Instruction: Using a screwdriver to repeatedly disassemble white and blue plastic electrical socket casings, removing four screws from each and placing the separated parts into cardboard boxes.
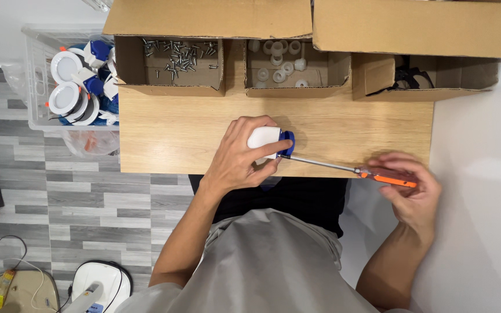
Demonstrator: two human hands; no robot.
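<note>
Slippage looks the risk: left hand (pixel 240 159) grips the lamp (pixel 269 141) at the surface (pixel 175 133) edge, right hand (pixel 408 186) pinching the screwdriver (pixel 352 169), whose tip could skid

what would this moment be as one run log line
left hand: grips white and blue plastic part | right hand: holds orange-handled screwdriver | tip at part's blue end | on wooden table

The left hand (pixel 240 157) hides most of the white-and-blue part (pixel 271 141).
</note>
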